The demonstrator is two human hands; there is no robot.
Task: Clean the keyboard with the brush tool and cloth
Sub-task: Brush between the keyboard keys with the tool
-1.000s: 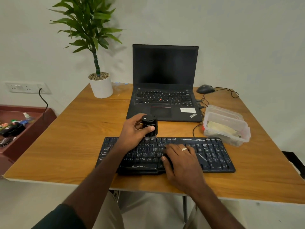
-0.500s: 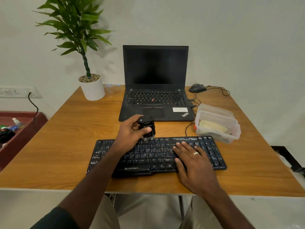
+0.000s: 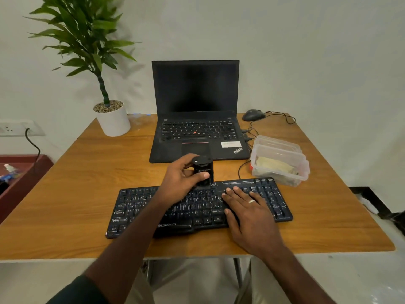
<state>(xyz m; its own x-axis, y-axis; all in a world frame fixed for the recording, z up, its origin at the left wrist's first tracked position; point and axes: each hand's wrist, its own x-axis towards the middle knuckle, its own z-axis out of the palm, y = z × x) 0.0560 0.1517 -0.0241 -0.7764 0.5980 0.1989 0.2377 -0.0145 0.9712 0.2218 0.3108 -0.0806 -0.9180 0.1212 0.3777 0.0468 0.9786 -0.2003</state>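
A person sits at a wooden table (image 3: 65, 194), seen from a camera on their head looking down at both hands. A black keyboard (image 3: 140, 207) lies along the near edge of the table, roughly centred. The left hand (image 3: 182, 183) has its grip curled around a short black cylindrical brush tool (image 3: 202, 172), thumb across the front and fingers behind, holding it upright with its lower end touching the top row of keys near the keyboard's middle. The bristles themselves are hidden beneath the tool. The right hand (image 3: 247, 207) lies flat on the right half of the keyboard, fingers straight and slightly spread, pressing down to steady it.

Behind the keyboard an open laptop (image 3: 195, 106) with a dark screen stands toward the far edge. Near the right edge is a clear plastic container (image 3: 279, 160) holding something pale, possibly the cloth, though this cannot be confirmed. A potted plant (image 3: 112, 119) occupies the far left corner and a wired mouse (image 3: 253, 115) the far right.

The step in hand appears to be brushing debris from between the keys. To do it well, the tool should probably stay upright with light pressure, travelling row by row, while the flat right hand keeps the keyboard from sliding and shifts aside before the brush reaches the keys it covers.
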